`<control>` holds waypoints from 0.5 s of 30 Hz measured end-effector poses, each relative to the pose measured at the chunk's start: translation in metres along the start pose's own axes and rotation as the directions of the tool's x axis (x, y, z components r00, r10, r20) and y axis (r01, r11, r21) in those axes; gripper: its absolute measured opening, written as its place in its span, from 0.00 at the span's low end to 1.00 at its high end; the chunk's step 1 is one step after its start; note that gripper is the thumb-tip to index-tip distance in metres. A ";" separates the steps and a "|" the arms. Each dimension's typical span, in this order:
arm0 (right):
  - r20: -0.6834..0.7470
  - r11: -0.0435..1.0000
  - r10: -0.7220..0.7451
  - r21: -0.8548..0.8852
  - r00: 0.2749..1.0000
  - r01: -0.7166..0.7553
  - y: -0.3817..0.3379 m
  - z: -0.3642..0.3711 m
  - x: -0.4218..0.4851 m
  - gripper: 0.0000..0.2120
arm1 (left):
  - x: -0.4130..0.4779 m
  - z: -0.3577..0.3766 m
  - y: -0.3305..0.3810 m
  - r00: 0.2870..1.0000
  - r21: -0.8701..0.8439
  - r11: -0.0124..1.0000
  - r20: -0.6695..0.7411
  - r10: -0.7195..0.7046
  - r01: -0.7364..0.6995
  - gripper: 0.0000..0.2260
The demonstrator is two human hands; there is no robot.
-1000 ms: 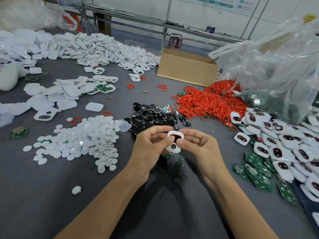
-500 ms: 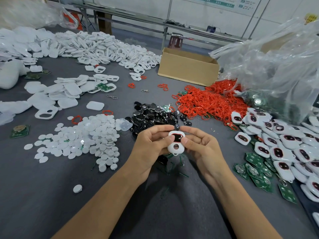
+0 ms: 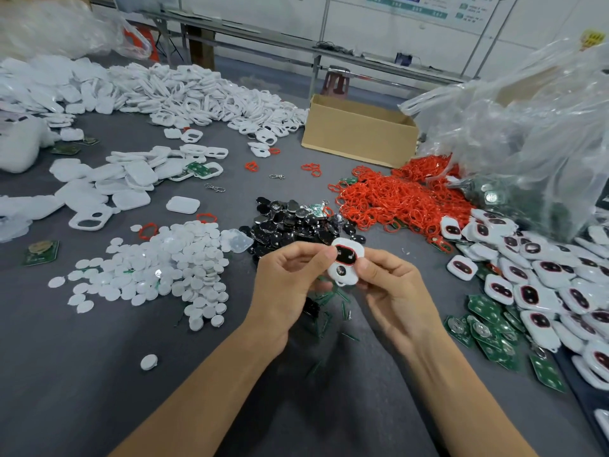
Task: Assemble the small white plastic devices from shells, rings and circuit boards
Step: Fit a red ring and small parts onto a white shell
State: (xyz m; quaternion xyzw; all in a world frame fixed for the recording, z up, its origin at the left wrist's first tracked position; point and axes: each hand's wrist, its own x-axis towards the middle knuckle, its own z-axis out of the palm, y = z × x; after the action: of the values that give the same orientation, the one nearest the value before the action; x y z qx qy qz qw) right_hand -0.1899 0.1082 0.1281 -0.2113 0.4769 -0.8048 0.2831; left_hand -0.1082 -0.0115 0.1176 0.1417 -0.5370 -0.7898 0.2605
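Left grip (image 3: 286,278) and right grip (image 3: 392,291) both pinch one white device (image 3: 342,270) between them, above desk (image 3: 82,374). Red ring (image 3: 346,246) looks seated round its dark window, hard to confirm. Black parts pile (image 3: 290,222) just beyond grips. Loose red rings pile (image 3: 395,199) beyond right grip. White discs (image 3: 164,265) left of left grip. Circuit boards (image 3: 484,328) right of right grip.
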 end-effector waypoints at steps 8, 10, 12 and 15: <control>0.170 0.481 -0.450 -0.781 0.877 0.399 0.008 0.004 -0.007 0.04 | -0.005 0.004 0.002 0.987 -0.020 0.992 0.106 -0.124 0.126 0.13; 0.206 0.463 -0.408 -0.793 0.889 0.396 0.009 0.003 -0.007 0.05 | -0.003 0.001 0.001 0.982 -0.033 0.984 0.079 -0.173 0.176 0.09; 0.169 0.536 -0.371 -0.764 0.913 0.359 0.008 0.005 -0.006 0.06 | 0.000 -0.001 0.002 0.967 -0.039 0.966 0.022 -0.253 0.254 0.09; 0.012 0.693 -0.407 -0.647 0.913 0.317 0.002 0.014 0.000 0.08 | 0.002 -0.003 0.000 0.954 0.035 0.956 -0.086 -0.286 0.290 0.10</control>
State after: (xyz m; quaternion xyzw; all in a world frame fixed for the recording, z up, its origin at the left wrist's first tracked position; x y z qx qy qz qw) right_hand -0.1806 0.0987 0.1332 -0.3306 0.6871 -0.6470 -0.0019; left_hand -0.1083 -0.0149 0.1171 0.2563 -0.5180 -0.8001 0.1605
